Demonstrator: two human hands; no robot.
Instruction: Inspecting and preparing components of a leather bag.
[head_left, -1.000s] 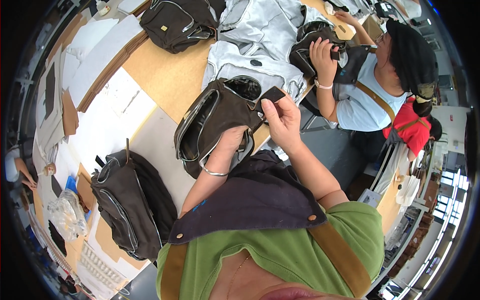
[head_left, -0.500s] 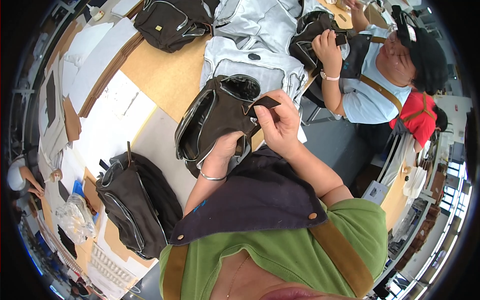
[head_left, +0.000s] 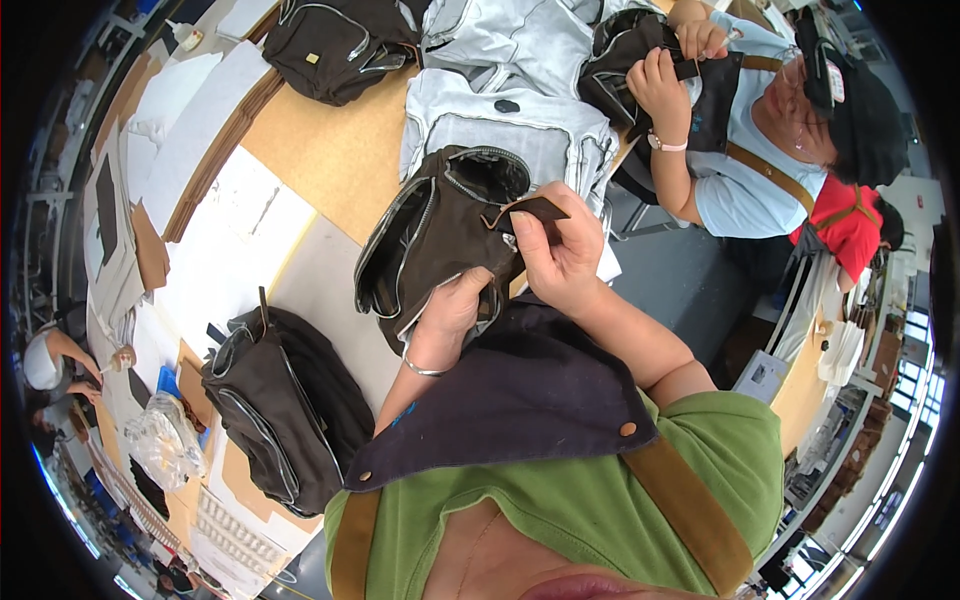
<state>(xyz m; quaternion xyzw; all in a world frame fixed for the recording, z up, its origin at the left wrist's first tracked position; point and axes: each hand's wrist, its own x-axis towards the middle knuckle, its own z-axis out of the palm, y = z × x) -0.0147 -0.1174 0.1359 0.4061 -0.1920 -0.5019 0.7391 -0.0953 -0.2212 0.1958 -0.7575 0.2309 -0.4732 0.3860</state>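
A dark brown backpack (head_left: 448,232) with silver zips lies in front of me, its zipped openings gaping. My left hand (head_left: 452,308) grips its near edge; the thumb lies on the outside and most of the fingers are hidden in the fabric. Between the thumb and fingers of my right hand (head_left: 566,252) is a short dark leather tab (head_left: 541,209), pinched and curled at the backpack's right side. Whether the tab's near end is fixed to the backpack I cannot tell.
Another dark backpack (head_left: 283,405) stands at the near left, and one more (head_left: 335,50) lies at the far left. Pale grey bag pieces (head_left: 520,125) are piled beyond my work. On the right a co-worker in a light blue shirt (head_left: 750,195) handles a dark bag (head_left: 612,72).
My left hand has shifted slightly up and right with the backpack's edge. The leather tab tilts differently in my right hand. The co-worker's far hand has come down to the piece they hold.
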